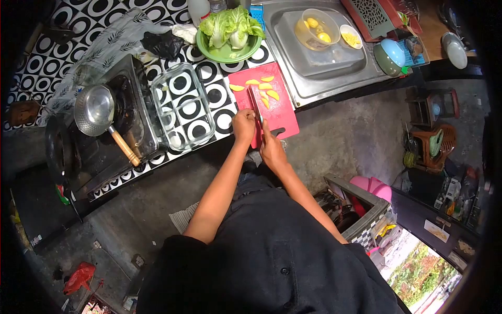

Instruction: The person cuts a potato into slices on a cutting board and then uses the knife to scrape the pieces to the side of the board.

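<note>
A red cutting board (285, 112) lies at the counter's edge, with several orange-yellow slices (266, 86) on its upper part. My right hand (273, 149) is closed round the handle of a knife (256, 102), whose blade points away over the board. Beside the blade, on its left, my left hand (243, 125) is closed with its fingers curled in; whatever it holds, if anything, is hidden. Left of the board is a rectangular glass dish (209, 118).
Leafy greens (232, 29) fill a green bowl (230, 54) behind the board. The steel sink (293, 89) bears a tub (308, 39) of yellow pieces and a small white bowl (351, 37). A saucepan (94, 111) sits on the stove (144, 120) at left.
</note>
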